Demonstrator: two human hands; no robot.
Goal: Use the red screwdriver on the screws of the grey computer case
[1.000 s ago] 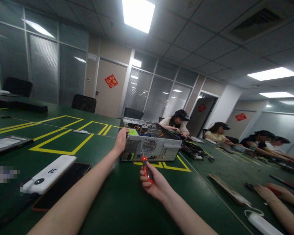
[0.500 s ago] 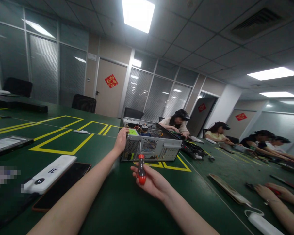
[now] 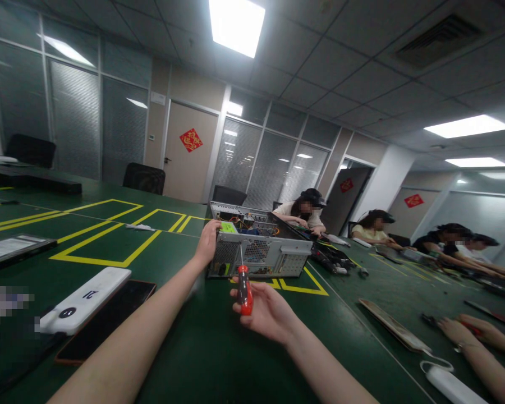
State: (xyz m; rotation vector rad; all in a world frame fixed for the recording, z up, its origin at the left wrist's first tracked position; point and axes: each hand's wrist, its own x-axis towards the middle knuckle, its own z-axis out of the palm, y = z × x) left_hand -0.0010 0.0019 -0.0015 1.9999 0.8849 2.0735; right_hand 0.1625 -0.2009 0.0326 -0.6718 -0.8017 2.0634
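Note:
An open grey computer case [image 3: 261, 252] lies on the green table [image 3: 219, 342], its back panel towards me. My left hand [image 3: 207, 242] rests on the case's near left top corner, fingers curled over the edge. My right hand [image 3: 266, 311] is in front of the case, palm up, with a red-and-black screwdriver [image 3: 244, 289] pinched upright between thumb and fingers. The metal shaft points up at the back panel.
A white device [image 3: 84, 300] and a dark phone [image 3: 109, 320] lie at my left, a tablet [image 3: 12, 247] farther left. Yellow tape lines mark the table. At the right are another person's hands [image 3: 471, 331], a flat board [image 3: 393, 325] and a white power strip [image 3: 450, 384]. Several seated people work beyond.
My right hand has turned more palm-up and shifted the screwdriver slightly left and up, now upright in the fingertips. The left hand has stayed on the case.

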